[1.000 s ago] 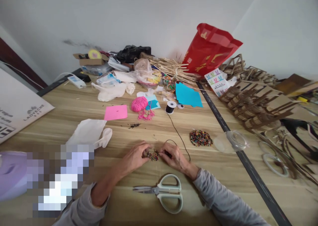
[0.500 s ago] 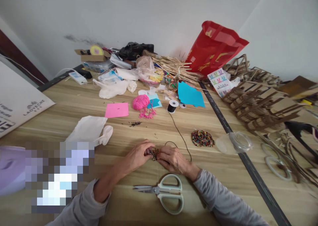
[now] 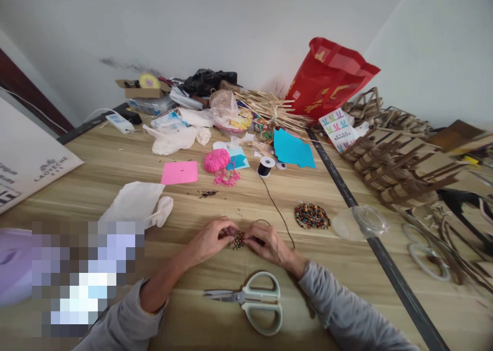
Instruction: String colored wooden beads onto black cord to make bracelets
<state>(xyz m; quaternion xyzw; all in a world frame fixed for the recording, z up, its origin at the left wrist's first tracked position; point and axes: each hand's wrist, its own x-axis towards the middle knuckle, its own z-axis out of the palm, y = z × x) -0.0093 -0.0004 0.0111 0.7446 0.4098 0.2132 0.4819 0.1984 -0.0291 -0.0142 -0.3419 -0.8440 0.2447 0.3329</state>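
Note:
My left hand (image 3: pixel 210 239) and my right hand (image 3: pixel 266 242) meet low over the wooden table (image 3: pixel 115 171), both pinching a small cluster of strung coloured beads (image 3: pixel 238 239). A thin black cord (image 3: pixel 275 205) runs from under my right hand up to a black thread spool (image 3: pixel 265 166). A pile of loose coloured beads (image 3: pixel 311 215) lies to the right of my right hand. Pale green scissors (image 3: pixel 254 301) lie closed on the table just below my hands.
A clear plastic lid (image 3: pixel 360 222) sits right of the bead pile. Pink yarn (image 3: pixel 216 161), a pink sheet (image 3: pixel 179 172), blue paper (image 3: pixel 292 149), white cloth (image 3: pixel 136 203), a red bag (image 3: pixel 329 78) and cut cardboard pieces (image 3: pixel 400 171) crowd the back and right.
My hands stay together on the bead cluster, with small finger shifts turning it. The view has shifted slightly.

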